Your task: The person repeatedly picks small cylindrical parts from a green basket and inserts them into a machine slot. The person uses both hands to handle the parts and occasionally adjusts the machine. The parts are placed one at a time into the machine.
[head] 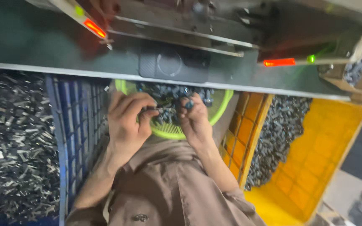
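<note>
Both hands sit over a round green basket (219, 109) full of small dark parts (170, 95), near the middle of the view. The left hand (126, 121) pinches a thin little metal piece (161, 110) between thumb and fingers, so that grip is closed on it. The right hand (194, 119), at 3 o'clock from the left one, is curled tight around a dark part (189, 103) and meets the same piece at its tip. I think the step in hand is fitting the two small bits together. The next move likely needs a steady push with both tips lined up.

At 9 o'clock a blue crate (74, 125) stands beside a heap of shiny metal scraps (13, 142). At 4 o'clock a yellow crate (315, 163) holds more dark parts.

The picture is blurry, so the exact shape of the bits is hard to see. The desk (42, 42) edge hides the far side of the basket.
</note>
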The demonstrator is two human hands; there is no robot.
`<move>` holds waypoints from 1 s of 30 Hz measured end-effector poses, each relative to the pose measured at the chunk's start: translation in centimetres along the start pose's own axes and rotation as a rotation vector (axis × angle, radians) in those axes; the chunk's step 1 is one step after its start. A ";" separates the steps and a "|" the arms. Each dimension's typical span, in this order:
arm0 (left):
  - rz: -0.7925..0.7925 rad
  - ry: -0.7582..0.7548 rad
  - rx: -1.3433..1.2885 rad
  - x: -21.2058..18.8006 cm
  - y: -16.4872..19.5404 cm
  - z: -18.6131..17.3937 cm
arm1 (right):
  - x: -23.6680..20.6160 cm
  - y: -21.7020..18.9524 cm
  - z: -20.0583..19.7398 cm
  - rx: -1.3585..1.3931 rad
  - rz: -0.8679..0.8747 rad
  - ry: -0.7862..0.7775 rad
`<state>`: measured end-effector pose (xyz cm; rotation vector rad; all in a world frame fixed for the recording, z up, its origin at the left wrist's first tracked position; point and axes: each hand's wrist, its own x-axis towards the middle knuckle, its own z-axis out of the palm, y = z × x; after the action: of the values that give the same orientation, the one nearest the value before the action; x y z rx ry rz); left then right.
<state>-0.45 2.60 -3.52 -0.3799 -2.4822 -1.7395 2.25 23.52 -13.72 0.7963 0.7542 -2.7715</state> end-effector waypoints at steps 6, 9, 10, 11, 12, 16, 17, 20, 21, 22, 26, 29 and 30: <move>-0.430 -0.050 -0.667 -2.5 -2.2 1.4 | 1.7 -5.7 5.5 -0.622 -0.711 -0.203; -0.185 -0.082 -0.807 -3.1 -3.1 2.1 | 4.9 -8.7 11.1 -0.885 -1.185 -0.242; -0.096 -0.099 -0.852 -3.1 -3.3 2.3 | 5.8 -10.1 12.5 -1.262 -1.446 -0.313; -0.153 -0.107 -0.852 -3.2 -3.4 2.5 | 6.9 -11.2 13.7 -1.655 -1.680 -0.387; -0.205 -0.113 -0.849 -3.3 -3.5 2.5 | 8.1 -10.9 14.5 -1.636 -1.649 -0.319; -0.237 -0.100 -0.834 -3.5 -3.8 2.2 | 10.3 -10.0 15.4 -1.410 -1.410 -0.333; -0.249 -0.093 -0.870 -3.5 -3.9 2.1 | 10.2 -10.0 15.6 -1.322 -1.311 -0.404; -0.280 -0.087 -0.951 -3.4 -4.2 2.1 | 8.7 -11.4 17.4 -1.553 -1.417 -0.475; -0.276 -0.097 -0.973 -3.2 -4.3 2.2 | 7.8 -12.1 18.2 -1.590 -1.331 -0.478; -0.275 -0.106 -0.996 -2.9 -4.4 2.3 | 6.6 -12.6 18.7 -1.628 -1.242 -0.480; -0.174 -0.095 -0.986 -1.8 -4.0 2.3 | 0.5 -10.3 16.4 -1.777 -1.404 -0.406; -0.196 -0.074 -0.995 -1.1 -2.9 1.6 | -1.1 -6.3 11.2 -1.443 -0.800 -0.582; -0.249 -0.085 -0.998 -0.9 -2.5 1.3 | -1.1 -4.4 9.5 -1.440 -0.707 -0.455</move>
<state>-0.15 2.93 -6.41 -0.1878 -1.5397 -3.0108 -2.39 22.43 -4.34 -0.4407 2.6318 -1.7160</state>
